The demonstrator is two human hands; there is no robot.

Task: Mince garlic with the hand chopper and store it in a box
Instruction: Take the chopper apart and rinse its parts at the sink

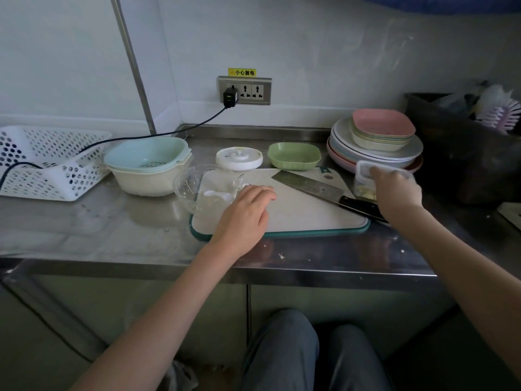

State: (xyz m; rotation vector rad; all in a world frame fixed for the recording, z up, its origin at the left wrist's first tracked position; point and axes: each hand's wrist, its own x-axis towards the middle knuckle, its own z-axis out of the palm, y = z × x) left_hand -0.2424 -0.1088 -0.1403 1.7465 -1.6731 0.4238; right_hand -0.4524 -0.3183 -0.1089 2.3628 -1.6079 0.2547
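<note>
Stainless counter (118, 230), head view only. Cutting board (310, 215) sits at the counter's front edge, centre.

Left hand (246, 213) rests on the board's left part with fingers loosely curled, beside the clear chopper bowl (203, 187); whether it holds anything I cannot tell. Bowl stands at the board's left rear corner with its lid off. The white chopper lid (239, 158) lies just behind the board, probably set aside to empty the bowl.

Right hand (394, 190) is on top of a clear storage box (363, 182) at the board's right edge, fingers bent over the lid rim, likely pressing it closed. Pale garlic (366, 193) shows through the box wall.

Cleaver (318, 187) lies diagonally across the board, its handle towards the right hand. Green dish (294, 156) and stacked plates (375, 150) sit along the rear edge, out of the way.
</note>
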